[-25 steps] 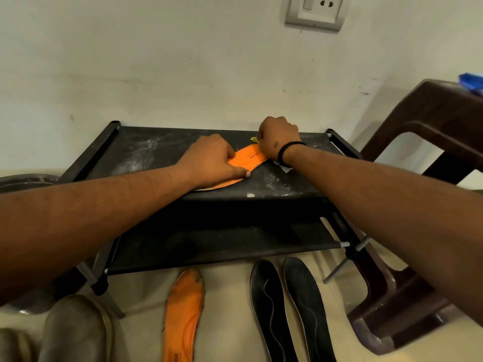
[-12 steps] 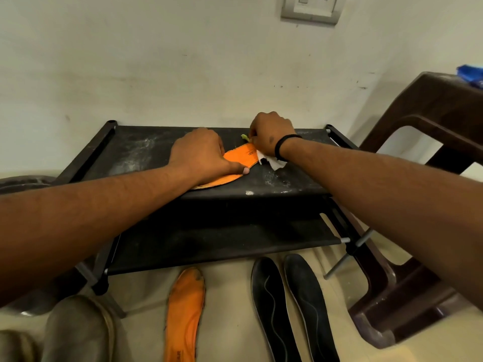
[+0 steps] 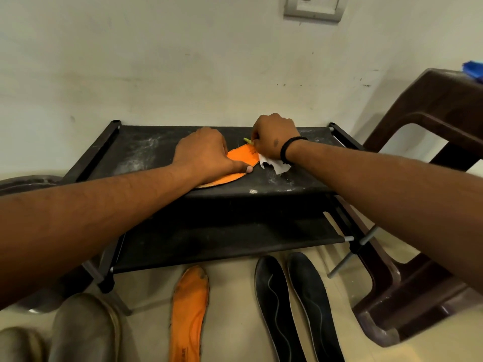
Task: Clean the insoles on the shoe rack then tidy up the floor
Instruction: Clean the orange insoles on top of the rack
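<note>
The left hand [image 3: 206, 155] lay flat, fingers spread, pinning an orange insole [image 3: 241, 160] to the top shelf of the black shoe rack [image 3: 146, 150]. At three o'clock of it the right hand [image 3: 274, 138] was curled tight around something green-tipped, perhaps a brush, over a white tissue [image 3: 274, 165]. Print on the insole was too blurred to read. On the floor at six o'clock lay another orange insole [image 3: 189, 314] and two black insoles [image 3: 298, 309].
</note>
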`<state>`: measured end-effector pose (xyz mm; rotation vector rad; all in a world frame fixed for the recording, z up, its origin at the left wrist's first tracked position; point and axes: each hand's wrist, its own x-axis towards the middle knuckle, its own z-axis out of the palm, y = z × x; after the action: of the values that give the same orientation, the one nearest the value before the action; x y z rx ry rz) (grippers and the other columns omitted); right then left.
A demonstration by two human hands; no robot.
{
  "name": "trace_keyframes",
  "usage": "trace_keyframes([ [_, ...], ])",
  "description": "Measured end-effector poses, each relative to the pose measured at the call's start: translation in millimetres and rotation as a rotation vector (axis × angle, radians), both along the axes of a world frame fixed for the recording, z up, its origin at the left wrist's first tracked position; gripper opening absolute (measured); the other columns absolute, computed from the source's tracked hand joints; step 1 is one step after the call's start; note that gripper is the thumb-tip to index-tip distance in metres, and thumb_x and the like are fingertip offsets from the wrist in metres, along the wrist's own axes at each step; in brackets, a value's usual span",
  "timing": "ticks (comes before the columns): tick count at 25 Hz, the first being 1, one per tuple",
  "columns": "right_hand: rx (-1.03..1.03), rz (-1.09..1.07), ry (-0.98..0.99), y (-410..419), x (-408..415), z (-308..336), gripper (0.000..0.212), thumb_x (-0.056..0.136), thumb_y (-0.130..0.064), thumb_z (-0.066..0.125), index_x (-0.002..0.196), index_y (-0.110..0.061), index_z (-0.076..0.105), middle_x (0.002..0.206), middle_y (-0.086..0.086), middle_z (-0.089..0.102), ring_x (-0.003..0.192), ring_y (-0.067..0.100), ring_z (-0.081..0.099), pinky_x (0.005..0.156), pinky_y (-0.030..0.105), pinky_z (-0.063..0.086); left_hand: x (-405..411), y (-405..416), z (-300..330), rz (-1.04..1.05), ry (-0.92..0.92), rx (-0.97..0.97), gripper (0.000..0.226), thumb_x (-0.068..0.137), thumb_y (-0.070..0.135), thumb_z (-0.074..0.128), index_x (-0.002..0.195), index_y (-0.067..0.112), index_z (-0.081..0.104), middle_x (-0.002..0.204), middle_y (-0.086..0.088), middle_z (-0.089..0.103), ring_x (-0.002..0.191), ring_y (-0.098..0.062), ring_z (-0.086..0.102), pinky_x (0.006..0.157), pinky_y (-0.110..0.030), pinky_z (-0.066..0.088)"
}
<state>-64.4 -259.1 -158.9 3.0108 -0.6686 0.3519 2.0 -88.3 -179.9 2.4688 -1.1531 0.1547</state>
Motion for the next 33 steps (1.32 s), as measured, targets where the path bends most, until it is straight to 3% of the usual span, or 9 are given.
trace_keyframes([
  [3,0.020,-0.089,-0.033,-3.3,-0.5,-2.9,0.019,0.089,-0.022,0.061,0.103,-0.016,0.072,0.100,0.009,0.070,0.091,0.029,0.063,0.088,0.043,0.051,1.6,-0.4,-1.0,-0.013,-0.007,0.005,0.083,0.050,0.092,0.057,0.077,0.017,0.078,0.074,0.001,0.072,0.072,-0.014,0.065,0.070,-0.040,0.059],
  [6,0.128,0.111,-0.027,18.6,-5.8,-9.1,0.019,0.085,-0.017,0.060,0.095,-0.015,0.076,0.094,0.008,0.074,0.086,0.026,0.066,0.081,0.040,0.056,1.5,1.8,-0.7,-0.017,0.012,-0.017,0.086,0.044,0.091,0.052,0.077,0.016,0.078,0.073,-0.001,0.072,0.070,-0.015,0.065,0.069,-0.042,0.060],
  [9,0.179,0.271,-0.005,31.1,-17.3,-7.7,0.019,0.084,-0.018,0.061,0.092,-0.018,0.077,0.094,0.002,0.075,0.086,0.021,0.068,0.079,0.037,0.056,-0.1,2.5,-0.3,-0.014,0.012,-0.044,0.075,0.048,0.083,0.057,0.075,0.016,0.077,0.069,-0.001,0.069,0.067,-0.016,0.064,0.067,-0.042,0.059],
  [13,-0.048,0.047,0.036,3.9,-11.8,-0.6,0.020,0.088,-0.026,0.059,0.102,-0.024,0.072,0.102,0.003,0.070,0.095,0.027,0.063,0.088,0.040,0.045,1.6,0.5,-0.9,-0.022,0.010,-0.020,0.083,0.046,0.093,0.052,0.075,0.019,0.077,0.074,0.002,0.072,0.072,-0.013,0.065,0.070,-0.041,0.059],
  [16,-0.040,-0.130,-0.009,-11.0,-10.1,-0.6,0.021,0.091,-0.024,0.058,0.107,-0.019,0.069,0.104,0.008,0.068,0.096,0.031,0.061,0.092,0.045,0.041,3.2,-0.4,-1.4,-0.026,0.012,0.004,0.081,0.051,0.092,0.057,0.077,0.018,0.077,0.077,0.001,0.072,0.074,-0.013,0.065,0.071,-0.041,0.059],
  [22,0.170,0.239,0.036,15.8,-22.8,-4.5,0.019,0.086,-0.018,0.063,0.099,-0.014,0.077,0.102,0.004,0.075,0.092,0.021,0.068,0.084,0.039,0.056,4.1,0.7,-3.1,-0.026,0.010,-0.020,0.079,0.049,0.091,0.057,0.076,0.019,0.077,0.077,0.002,0.072,0.075,-0.013,0.066,0.071,-0.042,0.060],
  [26,-0.037,0.068,0.045,-0.6,-19.5,-2.1,0.020,0.089,-0.027,0.060,0.102,-0.021,0.074,0.102,0.005,0.072,0.090,0.026,0.064,0.083,0.041,0.054,5.1,-1.3,-2.4,-0.025,0.014,-0.010,0.073,0.056,0.088,0.064,0.078,0.019,0.077,0.078,0.002,0.072,0.075,-0.014,0.065,0.073,-0.041,0.060],
  [29,-0.060,-0.114,0.018,-17.5,-16.2,1.7,0.020,0.090,-0.025,0.059,0.105,-0.017,0.070,0.101,0.009,0.069,0.089,0.030,0.063,0.086,0.043,0.051,4.6,-1.3,-2.9,-0.023,0.001,-0.001,0.074,0.056,0.088,0.064,0.078,0.019,0.078,0.077,0.002,0.072,0.074,-0.013,0.064,0.072,-0.040,0.059],
  [33,0.076,0.048,-0.010,-4.4,-22.9,-4.4,0.020,0.088,-0.016,0.061,0.101,-0.012,0.075,0.102,0.010,0.073,0.089,0.026,0.066,0.084,0.039,0.055,6.0,1.1,-4.0,-0.023,-0.003,-0.006,0.074,0.056,0.088,0.065,0.077,0.017,0.078,0.076,0.001,0.072,0.073,-0.014,0.065,0.071,-0.041,0.059],
])
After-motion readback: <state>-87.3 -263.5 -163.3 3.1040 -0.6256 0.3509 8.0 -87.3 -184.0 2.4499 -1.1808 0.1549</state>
